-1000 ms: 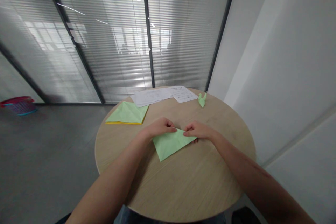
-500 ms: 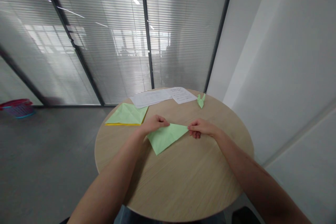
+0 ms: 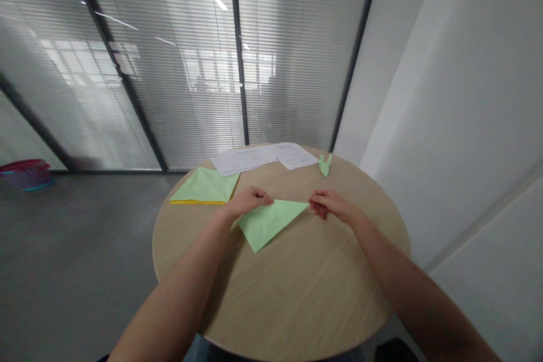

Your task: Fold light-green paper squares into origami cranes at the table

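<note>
A light green sheet of origami paper [image 3: 271,223], folded to a triangle-like shape, lies on the round wooden table [image 3: 305,294]. My left hand [image 3: 251,201] is closed on its upper left part, the thumb lying along the top edge and the fingers partly covering that corner. At the sheet's pointed right tip, my right hand [image 3: 328,204] has its fingertips pinched together, with the other fingers curled under. Just the very end of the tip meets these fingertips.
Green paper sheets [image 3: 206,185] with a yellow edge lie at the table's left. Printed white pages [image 3: 254,158] rest at the back, and a small folded green paper bird [image 3: 325,165] stands to their right. A red and blue basket [image 3: 27,175] is on the floor.
My right hand has slid a little to the right along the paper's tip, so more of the tip shows. My left hand stays in place on the sheet.
</note>
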The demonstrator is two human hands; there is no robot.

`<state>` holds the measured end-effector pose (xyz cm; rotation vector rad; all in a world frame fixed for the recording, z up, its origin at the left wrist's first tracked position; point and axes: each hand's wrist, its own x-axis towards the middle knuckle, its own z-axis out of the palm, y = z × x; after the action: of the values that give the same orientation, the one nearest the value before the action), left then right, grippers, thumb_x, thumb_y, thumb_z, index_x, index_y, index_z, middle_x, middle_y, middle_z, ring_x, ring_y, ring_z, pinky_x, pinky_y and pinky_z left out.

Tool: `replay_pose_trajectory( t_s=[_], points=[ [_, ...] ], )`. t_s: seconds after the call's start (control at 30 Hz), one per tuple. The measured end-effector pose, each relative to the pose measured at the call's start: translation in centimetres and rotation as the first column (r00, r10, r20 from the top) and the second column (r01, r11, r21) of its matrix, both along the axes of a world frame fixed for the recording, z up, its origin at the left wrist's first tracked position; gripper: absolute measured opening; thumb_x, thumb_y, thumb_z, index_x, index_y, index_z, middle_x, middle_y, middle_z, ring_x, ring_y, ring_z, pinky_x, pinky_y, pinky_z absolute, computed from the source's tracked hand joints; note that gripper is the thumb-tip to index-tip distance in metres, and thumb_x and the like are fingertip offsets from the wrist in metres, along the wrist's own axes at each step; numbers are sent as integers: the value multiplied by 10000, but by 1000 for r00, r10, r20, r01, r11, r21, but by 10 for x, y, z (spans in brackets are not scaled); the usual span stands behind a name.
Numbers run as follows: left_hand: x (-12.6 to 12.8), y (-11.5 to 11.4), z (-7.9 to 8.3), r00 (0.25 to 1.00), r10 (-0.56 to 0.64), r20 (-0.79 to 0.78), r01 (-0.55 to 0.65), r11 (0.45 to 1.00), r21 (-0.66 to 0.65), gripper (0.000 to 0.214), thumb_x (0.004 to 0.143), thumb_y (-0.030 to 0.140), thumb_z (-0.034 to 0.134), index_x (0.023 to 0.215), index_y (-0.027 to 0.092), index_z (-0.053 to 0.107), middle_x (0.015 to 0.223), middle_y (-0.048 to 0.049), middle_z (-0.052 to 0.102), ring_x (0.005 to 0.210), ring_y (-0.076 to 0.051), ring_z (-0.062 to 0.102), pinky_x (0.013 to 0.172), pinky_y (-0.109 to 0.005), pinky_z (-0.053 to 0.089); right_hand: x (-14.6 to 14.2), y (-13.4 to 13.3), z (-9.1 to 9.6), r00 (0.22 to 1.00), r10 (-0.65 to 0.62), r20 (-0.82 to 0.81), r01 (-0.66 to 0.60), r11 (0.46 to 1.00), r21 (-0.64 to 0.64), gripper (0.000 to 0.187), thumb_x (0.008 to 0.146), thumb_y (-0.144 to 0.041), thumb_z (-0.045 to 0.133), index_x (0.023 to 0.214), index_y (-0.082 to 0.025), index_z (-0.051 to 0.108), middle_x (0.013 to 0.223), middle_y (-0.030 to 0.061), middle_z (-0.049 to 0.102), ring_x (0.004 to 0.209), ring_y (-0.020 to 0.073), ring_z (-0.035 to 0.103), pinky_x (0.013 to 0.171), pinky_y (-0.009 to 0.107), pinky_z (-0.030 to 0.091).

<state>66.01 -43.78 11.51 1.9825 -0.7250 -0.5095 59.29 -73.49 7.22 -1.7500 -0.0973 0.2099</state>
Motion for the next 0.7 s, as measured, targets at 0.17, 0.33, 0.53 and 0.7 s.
replay_pose_trajectory(
  t_s=[0.17,0.33,0.53,0.7],
  points=[
    [-1,-2,-2,1000,22,-7,-22,1000,1,345,693,487,644,699,143,672,573,-5,555,479,-105,435,460,-234,292,-2,11,2,1000,-7,16,7,1000,-14,339,799,-493,615,870,-162,593,669,17,618,452,85,540,406,194,425],
    [-1,-2,0,1000,14,2,-15,1000,13,354,691,499,641,674,146,660,549,4,526,466,-100,412,457,-235,280,-9,18,10,994,109,2,-108,992,-68,337,745,-468,683,822,-152,593,640,1,599,450,73,515,425,191,432],
    [-1,-1,1,1000,24,5,-24,999,32,356,704,505,636,695,149,653,585,2,536,489,-99,422,459,-225,280,-11,19,13,991,131,-32,-133,988,-74,358,741,-494,671,771,-153,567,618,0,599,453,81,525,423,198,436],
    [-2,-1,3,999,26,-25,-26,999,19,359,698,507,643,706,148,652,579,4,538,489,-102,431,460,-227,283,-11,19,11,990,136,-32,-137,990,-22,357,740,-488,675,780,-156,551,631,-1,610,436,80,526,411,199,432]
  ],
)
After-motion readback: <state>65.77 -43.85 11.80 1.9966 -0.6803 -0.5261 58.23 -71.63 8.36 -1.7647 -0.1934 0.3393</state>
